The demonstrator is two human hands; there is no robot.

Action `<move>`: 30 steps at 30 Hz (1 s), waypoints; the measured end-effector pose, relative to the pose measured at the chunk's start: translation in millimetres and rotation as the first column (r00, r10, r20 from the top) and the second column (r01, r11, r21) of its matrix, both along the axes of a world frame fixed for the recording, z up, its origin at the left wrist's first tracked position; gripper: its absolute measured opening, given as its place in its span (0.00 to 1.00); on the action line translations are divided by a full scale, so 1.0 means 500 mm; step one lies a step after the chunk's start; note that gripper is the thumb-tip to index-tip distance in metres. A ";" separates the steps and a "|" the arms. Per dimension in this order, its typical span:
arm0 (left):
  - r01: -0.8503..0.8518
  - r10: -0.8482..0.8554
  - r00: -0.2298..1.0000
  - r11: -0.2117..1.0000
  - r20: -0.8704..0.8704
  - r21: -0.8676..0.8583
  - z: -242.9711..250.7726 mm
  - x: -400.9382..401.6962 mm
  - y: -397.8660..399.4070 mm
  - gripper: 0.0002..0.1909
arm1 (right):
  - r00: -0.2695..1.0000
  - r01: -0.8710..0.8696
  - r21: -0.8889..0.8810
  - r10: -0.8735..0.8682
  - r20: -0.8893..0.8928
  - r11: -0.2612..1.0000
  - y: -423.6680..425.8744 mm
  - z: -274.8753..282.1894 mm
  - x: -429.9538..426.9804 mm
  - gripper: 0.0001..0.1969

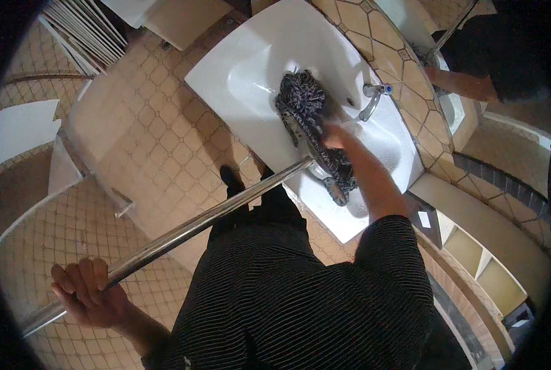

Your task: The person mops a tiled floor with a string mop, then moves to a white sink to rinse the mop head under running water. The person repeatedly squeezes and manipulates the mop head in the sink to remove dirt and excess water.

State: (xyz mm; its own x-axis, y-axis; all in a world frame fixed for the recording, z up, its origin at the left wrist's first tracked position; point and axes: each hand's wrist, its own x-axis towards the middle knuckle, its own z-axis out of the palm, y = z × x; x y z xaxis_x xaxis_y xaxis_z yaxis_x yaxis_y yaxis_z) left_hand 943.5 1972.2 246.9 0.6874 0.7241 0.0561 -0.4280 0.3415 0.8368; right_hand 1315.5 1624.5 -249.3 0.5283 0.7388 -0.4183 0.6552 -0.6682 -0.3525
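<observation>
A flat mop lies tilted across a white sink [252,125], its grey shaggy mop head [305,99] against the basin. My left hand [88,289] is closed around the shiny metal mop handle [201,222], low at the left of the view. At the mop head's right edge, my right hand [334,136] grips the wet pile, its fingertips hidden. Just beside that hand is a chrome faucet [371,110], its spout pointing at the mop head, and water seems to run from it. Part of the mop's flat frame [334,188] shows near the sink's front edge.
Beige tiled floor [160,134] surrounds my feet. A tiled ledge [386,41] runs behind the sink, below a mirror reflecting a dark sleeve and arm [465,85]. At right is an open shelf unit [465,249]. White slats [81,37] stand at upper left.
</observation>
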 end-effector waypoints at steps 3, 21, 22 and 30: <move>-0.069 0.071 0.996 0.997 -0.046 0.025 -0.007 -0.007 0.002 0.13 | 0.990 -0.038 -0.254 0.070 0.118 0.966 -0.001 0.085 0.024 0.21; -0.112 0.113 0.992 0.994 -0.052 0.018 -0.027 -0.006 -0.013 0.13 | 0.903 0.366 0.098 -0.327 -0.280 0.926 -0.032 -0.036 0.027 0.14; -0.108 0.109 0.993 0.994 -0.051 0.019 -0.027 -0.004 -0.012 0.13 | 0.998 -0.044 -0.231 0.031 -0.063 0.972 -0.026 -0.022 0.024 0.16; -0.067 0.066 0.997 0.998 -0.038 -0.021 -0.033 -0.007 -0.003 0.13 | 0.941 0.319 -0.209 -0.335 -0.045 0.925 0.066 0.054 0.015 0.21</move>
